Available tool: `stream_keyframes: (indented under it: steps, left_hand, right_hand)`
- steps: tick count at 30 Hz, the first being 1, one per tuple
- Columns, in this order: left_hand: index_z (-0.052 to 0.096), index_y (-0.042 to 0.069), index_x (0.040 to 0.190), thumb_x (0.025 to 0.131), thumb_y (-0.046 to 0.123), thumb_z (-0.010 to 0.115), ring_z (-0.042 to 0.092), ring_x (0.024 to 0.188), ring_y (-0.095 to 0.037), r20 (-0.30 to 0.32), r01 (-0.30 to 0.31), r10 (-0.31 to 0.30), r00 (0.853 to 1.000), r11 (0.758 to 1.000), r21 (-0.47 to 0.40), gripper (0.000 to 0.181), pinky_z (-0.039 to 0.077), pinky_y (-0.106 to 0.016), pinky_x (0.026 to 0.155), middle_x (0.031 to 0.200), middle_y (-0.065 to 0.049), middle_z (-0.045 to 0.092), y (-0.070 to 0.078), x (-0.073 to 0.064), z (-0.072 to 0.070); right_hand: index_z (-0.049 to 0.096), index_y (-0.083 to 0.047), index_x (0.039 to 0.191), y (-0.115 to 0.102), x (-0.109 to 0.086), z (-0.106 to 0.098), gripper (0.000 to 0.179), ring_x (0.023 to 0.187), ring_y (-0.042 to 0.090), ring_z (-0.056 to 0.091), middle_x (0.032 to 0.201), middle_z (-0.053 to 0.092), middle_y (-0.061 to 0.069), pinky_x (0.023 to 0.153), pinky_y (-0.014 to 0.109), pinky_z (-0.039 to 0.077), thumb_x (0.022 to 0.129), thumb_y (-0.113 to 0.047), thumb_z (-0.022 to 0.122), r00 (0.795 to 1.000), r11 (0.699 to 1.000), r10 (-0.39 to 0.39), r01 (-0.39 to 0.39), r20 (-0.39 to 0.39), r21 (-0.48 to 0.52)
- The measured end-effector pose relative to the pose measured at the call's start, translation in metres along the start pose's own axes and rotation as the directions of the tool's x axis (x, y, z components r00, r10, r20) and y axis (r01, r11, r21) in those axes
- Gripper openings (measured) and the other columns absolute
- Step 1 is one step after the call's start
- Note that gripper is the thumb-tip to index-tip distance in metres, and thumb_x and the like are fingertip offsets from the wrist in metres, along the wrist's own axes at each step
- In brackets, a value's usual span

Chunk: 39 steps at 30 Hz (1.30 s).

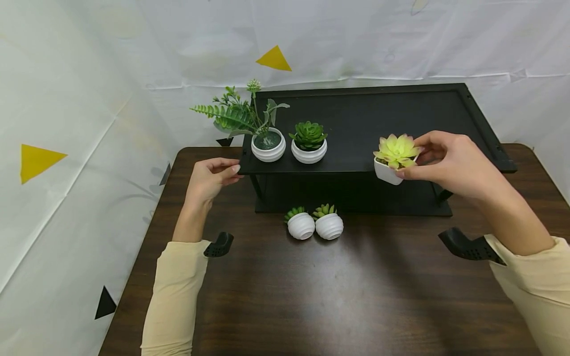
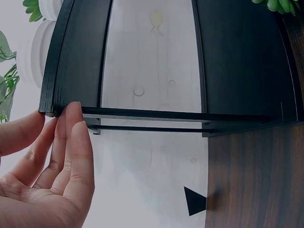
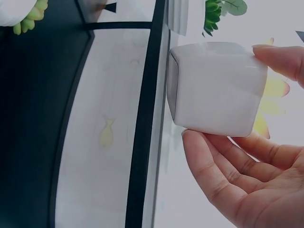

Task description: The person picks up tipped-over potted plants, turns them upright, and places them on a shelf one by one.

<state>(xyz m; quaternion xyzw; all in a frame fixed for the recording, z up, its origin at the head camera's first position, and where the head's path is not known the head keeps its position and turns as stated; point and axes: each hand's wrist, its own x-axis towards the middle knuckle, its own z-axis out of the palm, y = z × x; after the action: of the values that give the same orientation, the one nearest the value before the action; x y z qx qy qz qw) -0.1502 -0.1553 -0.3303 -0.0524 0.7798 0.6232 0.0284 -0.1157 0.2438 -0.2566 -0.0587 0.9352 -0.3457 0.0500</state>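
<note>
My right hand [image 1: 450, 158] holds a yellow-green succulent in a squarish white pot [image 1: 388, 173], thumb on one side and fingers on the other, by the front edge of the black two-tier shelf [image 1: 356, 118]. In the right wrist view the pot's smooth white side [image 3: 218, 90] faces the camera. At the shelf's front left corner, my left hand [image 1: 211, 178] pinches the top board, thumb above and fingertips beneath. On that board stand a leafy fern-like plant in a ribbed white pot [image 1: 268, 148] and a green succulent in a round white pot [image 1: 309, 154].
Two small succulents in ribbed white pots [image 1: 301, 226] [image 1: 329, 226] lie tilted on the dark wooden table [image 1: 311, 296], before the shelf's lower board [image 1: 356, 198]. White sheeting [image 1: 356, 39] hangs behind and at the left.
</note>
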Motion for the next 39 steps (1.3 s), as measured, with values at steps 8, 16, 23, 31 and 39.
stream_keyframes:
  steps: [8, 16, 23, 31, 39]
  left_hand:
    - [0.06, -0.01, 0.111, 0.088, 0.005, 0.06, 0.065, 0.077, -0.015, 0.004, -0.002, 0.002, 1.0, 1.0, 0.003, 0.028, 0.053, -0.03, 0.079, 0.103, -0.017, 0.058, 0.0, 0.0, 0.0]
    - [0.059, -0.011, 0.111, 0.088, 0.005, 0.06, 0.066, 0.08, -0.019, 0.003, -0.008, 0.008, 1.0, 1.0, 0.003, 0.028, 0.053, -0.029, 0.078, 0.102, -0.016, 0.058, 0.0, 0.0, -0.001]
    - [0.059, -0.011, 0.111, 0.088, 0.005, 0.061, 0.065, 0.076, -0.015, 0.0, -0.002, 0.002, 1.0, 1.0, -0.004, 0.028, 0.054, -0.027, 0.077, 0.1, -0.014, 0.058, 0.0, 0.0, -0.001]
    - [0.059, -0.011, 0.112, 0.088, 0.005, 0.061, 0.065, 0.079, -0.018, 0.004, 0.001, -0.001, 1.0, 1.0, -0.007, 0.029, 0.054, -0.028, 0.078, 0.098, -0.013, 0.059, 0.0, 0.0, -0.001]
    - [0.06, -0.009, 0.111, 0.088, 0.004, 0.06, 0.065, 0.082, -0.023, -0.008, 0.005, -0.005, 1.0, 1.0, -0.006, 0.027, 0.054, -0.027, 0.076, 0.097, -0.011, 0.059, -0.001, 0.001, -0.001]
  right_hand:
    - [0.053, -0.001, 0.118, -0.005, 0.012, -0.001, 0.058, 0.079, 0.005, 0.052, 0.1, 0.057, 0.011, 0.063, 0.017, 0.042, 0.074, -0.031, 0.077, 0.999, 1.0, 0.003, -0.003, 0.04, 0.012]
    - [0.053, 0.0, 0.117, -0.012, 0.025, 0.0, 0.06, 0.083, 0.015, 0.051, 0.099, 0.054, 0.011, 0.063, 0.017, 0.044, 0.073, -0.032, 0.078, 0.998, 1.0, -0.002, 0.0, 0.065, 0.029]
    - [0.053, 0.001, 0.118, -0.015, 0.035, 0.001, 0.061, 0.085, 0.02, 0.05, 0.098, 0.053, 0.011, 0.064, 0.02, 0.044, 0.073, -0.031, 0.078, 0.997, 1.0, -0.017, 0.016, 0.08, 0.02]
    - [0.053, -0.001, 0.119, -0.017, 0.044, 0.005, 0.057, 0.085, 0.021, 0.051, 0.094, 0.056, 0.011, 0.072, 0.029, 0.044, 0.075, -0.029, 0.076, 0.994, 0.999, -0.038, 0.035, 0.106, 0.032]
    - [0.052, 0.0, 0.122, -0.019, 0.054, 0.01, 0.059, 0.088, 0.022, 0.048, 0.096, 0.057, 0.012, 0.074, 0.036, 0.041, 0.075, -0.027, 0.076, 0.992, 0.996, -0.052, 0.044, 0.111, 0.075]
